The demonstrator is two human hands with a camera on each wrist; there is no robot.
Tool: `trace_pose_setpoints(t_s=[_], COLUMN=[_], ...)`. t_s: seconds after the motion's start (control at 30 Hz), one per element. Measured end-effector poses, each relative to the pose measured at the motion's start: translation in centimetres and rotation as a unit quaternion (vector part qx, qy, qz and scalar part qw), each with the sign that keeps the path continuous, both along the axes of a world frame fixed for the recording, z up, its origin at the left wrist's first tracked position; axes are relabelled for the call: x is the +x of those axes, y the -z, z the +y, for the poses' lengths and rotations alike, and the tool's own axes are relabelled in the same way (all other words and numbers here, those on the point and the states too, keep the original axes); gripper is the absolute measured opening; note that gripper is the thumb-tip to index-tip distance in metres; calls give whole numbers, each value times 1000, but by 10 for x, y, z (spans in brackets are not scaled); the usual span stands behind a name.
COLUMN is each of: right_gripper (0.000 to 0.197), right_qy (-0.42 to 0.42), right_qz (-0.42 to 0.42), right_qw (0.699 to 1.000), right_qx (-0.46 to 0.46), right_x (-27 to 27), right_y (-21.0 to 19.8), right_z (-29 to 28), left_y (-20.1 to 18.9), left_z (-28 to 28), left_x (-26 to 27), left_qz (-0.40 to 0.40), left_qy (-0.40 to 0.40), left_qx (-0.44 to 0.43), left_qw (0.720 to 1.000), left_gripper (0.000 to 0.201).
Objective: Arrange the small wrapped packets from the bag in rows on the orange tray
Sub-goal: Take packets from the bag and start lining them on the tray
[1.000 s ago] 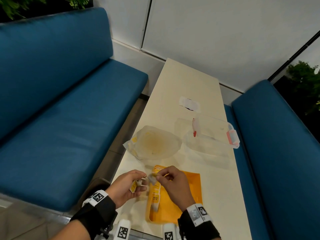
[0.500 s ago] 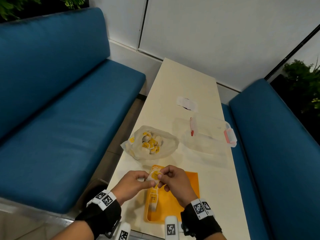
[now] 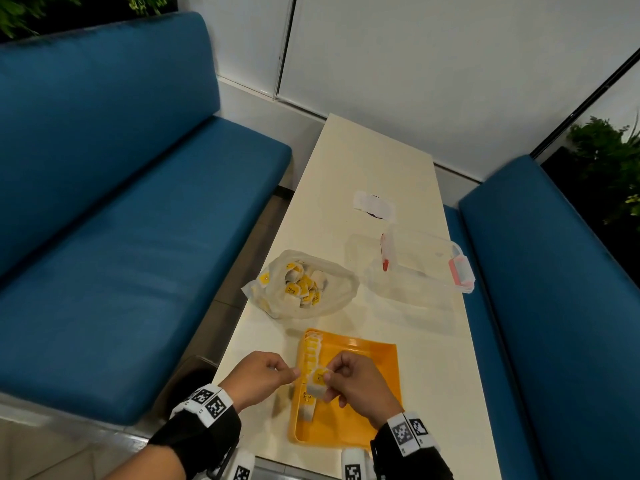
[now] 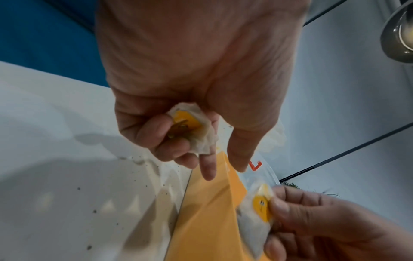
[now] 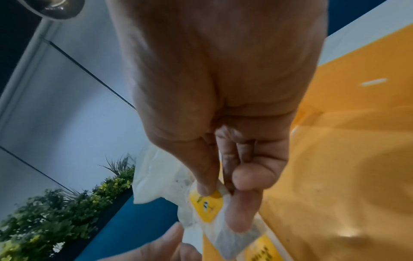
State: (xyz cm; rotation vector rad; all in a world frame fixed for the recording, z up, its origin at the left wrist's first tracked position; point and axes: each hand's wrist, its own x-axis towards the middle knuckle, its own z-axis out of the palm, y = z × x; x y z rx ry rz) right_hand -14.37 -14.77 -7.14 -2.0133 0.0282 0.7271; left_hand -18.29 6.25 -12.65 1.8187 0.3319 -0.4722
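The orange tray (image 3: pixel 367 362) lies at the near end of the table, with a row of white packets (image 3: pixel 310 355) with yellow labels along its left wall. My right hand (image 3: pixel 349 375) pinches one packet (image 3: pixel 317 382) between thumb and fingers just above the tray's left side; the same packet (image 5: pixel 208 208) shows in the right wrist view. My left hand (image 3: pixel 263 375) hovers left of the tray, its fingers curled round spare packets (image 4: pixel 192 130) in the palm. The clear bag (image 3: pixel 301 285) of several more packets lies beyond the tray.
A clear plastic box (image 3: pixel 419 268) with red clips stands at the right of the table, beyond the tray. A white slip (image 3: pixel 374 206) lies farther back. Blue bench seats (image 3: pixel 138 237) flank the narrow table on both sides.
The hands, close together a second ago, have drawn apart. The right hand now holds one packet alone over the tray's left side; the left has moved off to the left.
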Motion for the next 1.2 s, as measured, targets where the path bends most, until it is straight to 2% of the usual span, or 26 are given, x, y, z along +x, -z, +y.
trace_pose_setpoints(t_s=[0.1,0.27,0.57,0.77,0.87,0.93,1.07,1.2], right_gripper=[12,10,11,19,13,12,22,33], right_qy=[-12,-24,-2,30,-24,-71,-176,-196], right_qz=[59,115,53,13,-50,-61,-75,-97], right_qw=[998,992,992,992,983,978,957,947], right_qx=[-16,-49,-114,-125,-173,-188,-218,-237], right_x=[-10,-21,-27,-31,-31,-32,-37,-36], right_y=[11,28,39,39,37,35,37,40], right_z=[-4,0,17,19,16,14,17,21], left_y=[1,1,0,3,3,3,3,2], left_z=[-1,-9,-13,-13,-14,-14,-14,-14], left_x=[0,-1,-1,0,1,1,2,1], left_qz=[11,26,30,38,40,43,50,54], left_qy=[25,56,65,69,70,68,72,68], left_qx=[21,39,43,36,34,29,24,20], left_qw=[999,997,996,996,996,996,996,996], left_gripper=[38,31,27,29,28,27,26,27])
